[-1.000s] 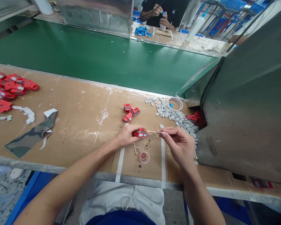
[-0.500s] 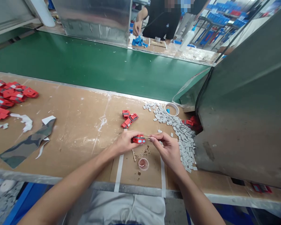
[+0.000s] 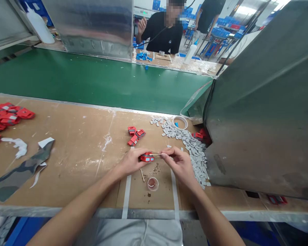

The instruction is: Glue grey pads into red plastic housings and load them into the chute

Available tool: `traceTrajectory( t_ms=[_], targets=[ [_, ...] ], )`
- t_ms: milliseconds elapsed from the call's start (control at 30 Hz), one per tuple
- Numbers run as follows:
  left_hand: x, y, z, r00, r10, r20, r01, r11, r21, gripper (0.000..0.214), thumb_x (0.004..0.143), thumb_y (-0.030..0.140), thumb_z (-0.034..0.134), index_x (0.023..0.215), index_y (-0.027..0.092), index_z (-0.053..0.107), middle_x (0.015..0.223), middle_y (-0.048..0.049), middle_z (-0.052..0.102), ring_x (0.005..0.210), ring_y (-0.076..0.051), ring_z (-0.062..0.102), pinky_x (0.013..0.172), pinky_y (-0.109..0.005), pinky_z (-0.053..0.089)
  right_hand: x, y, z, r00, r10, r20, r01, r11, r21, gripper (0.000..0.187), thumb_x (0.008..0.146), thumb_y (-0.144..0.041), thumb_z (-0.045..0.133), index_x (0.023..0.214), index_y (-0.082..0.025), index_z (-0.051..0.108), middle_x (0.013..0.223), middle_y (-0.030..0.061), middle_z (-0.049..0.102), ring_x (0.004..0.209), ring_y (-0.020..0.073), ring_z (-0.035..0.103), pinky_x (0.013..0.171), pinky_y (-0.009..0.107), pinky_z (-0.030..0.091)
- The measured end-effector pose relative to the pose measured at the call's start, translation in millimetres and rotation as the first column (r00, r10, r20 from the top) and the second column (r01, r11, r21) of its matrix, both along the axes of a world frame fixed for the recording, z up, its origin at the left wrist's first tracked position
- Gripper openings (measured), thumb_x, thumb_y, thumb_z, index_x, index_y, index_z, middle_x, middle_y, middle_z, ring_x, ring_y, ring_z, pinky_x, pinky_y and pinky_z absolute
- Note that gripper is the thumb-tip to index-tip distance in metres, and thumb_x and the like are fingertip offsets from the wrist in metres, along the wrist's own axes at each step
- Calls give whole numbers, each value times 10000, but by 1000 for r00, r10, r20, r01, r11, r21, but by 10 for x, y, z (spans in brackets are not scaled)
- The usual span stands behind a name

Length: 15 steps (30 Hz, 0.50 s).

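My left hand (image 3: 131, 162) is closed around a small red toy vehicle part (image 3: 147, 157) with pale window patches. Between the thumb and fingers of my right hand (image 3: 178, 164) is a thin wooden stick (image 3: 155, 154), its tip at the red part's upper edge. Just below the hands stands a small clear cup (image 3: 152, 184) with a little brownish liquid. A second short stick (image 3: 142, 175) lies beside it, among dark brown drops. Beyond my left hand, several red parts (image 3: 136, 136) sit in a small cluster.
Small grey rectangular pieces (image 3: 192, 145) spread on the right near a tape roll (image 3: 180, 122). More red parts (image 3: 9, 116) pile up at far left, above a camouflage strip (image 3: 23, 171). A green belt (image 3: 92, 82) crosses behind. Opposite sits a co-worker (image 3: 164, 32). A metal panel (image 3: 259, 112) stands right.
The view has tilted up and shifted slightly. The co-worker's hand has risen from the blue pieces, and one blue piece now lies on the green belt. Both my hands keep their hold.
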<state>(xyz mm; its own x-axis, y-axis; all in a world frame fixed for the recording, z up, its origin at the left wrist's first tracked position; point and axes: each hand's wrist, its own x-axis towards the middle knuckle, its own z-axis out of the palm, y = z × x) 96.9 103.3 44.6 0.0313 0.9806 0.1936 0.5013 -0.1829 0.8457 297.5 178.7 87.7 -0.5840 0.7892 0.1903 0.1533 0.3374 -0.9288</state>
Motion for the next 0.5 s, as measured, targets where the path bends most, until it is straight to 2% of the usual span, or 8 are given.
traceTrajectory(
  t_ms=[67,133,233,300,367,500],
  targets=[
    [-11,-4,35,997,5,75,1,997,-79,302,830,279,698,1111,167,711,1050,-91,770,924,-217,716,844,-318,547,103,45,125,999,51,-12,-51,997,-60,226,913,-393,658,819,-189,671,871,78,751,813,197,704,740,310,554],
    [-21,-5,74,975,13,222,27,984,-174,328,820,261,703,1130,156,694,1048,-84,763,922,-204,713,844,-312,552,221,85,275,981,193,-9,-193,978,-83,204,908,-369,677,814,-189,685,871,71,739,822,190,693,751,309,549],
    [-31,4,119,902,28,430,81,969,-234,329,801,229,715,1116,151,666,1108,-92,731,965,-196,699,867,-311,549,321,98,437,888,457,48,-453,889,-66,192,922,-340,669,803,-196,715,895,62,728,825,173,680,773,310,539],
    [-34,13,134,867,43,497,92,965,-244,305,796,227,723,1083,157,646,1129,-96,713,976,-191,690,878,-315,541,304,70,455,817,565,116,-559,825,-81,202,958,-315,620,835,-201,732,939,57,724,851,157,677,791,298,530],
    [-36,21,138,840,59,540,100,960,-261,305,796,240,735,1064,162,613,1132,-100,707,992,-194,688,894,-326,533,246,27,416,762,620,189,-611,784,-107,206,982,-284,581,883,-203,743,975,53,714,892,148,670,814,287,518],
    [-45,26,126,812,83,578,108,951,-289,348,775,265,770,1024,181,542,1134,-110,714,1043,-209,685,922,-347,516,165,-31,328,702,650,290,-641,755,-139,192,990,-262,565,958,-211,748,1022,54,692,939,150,661,854,295,511]
  ],
)
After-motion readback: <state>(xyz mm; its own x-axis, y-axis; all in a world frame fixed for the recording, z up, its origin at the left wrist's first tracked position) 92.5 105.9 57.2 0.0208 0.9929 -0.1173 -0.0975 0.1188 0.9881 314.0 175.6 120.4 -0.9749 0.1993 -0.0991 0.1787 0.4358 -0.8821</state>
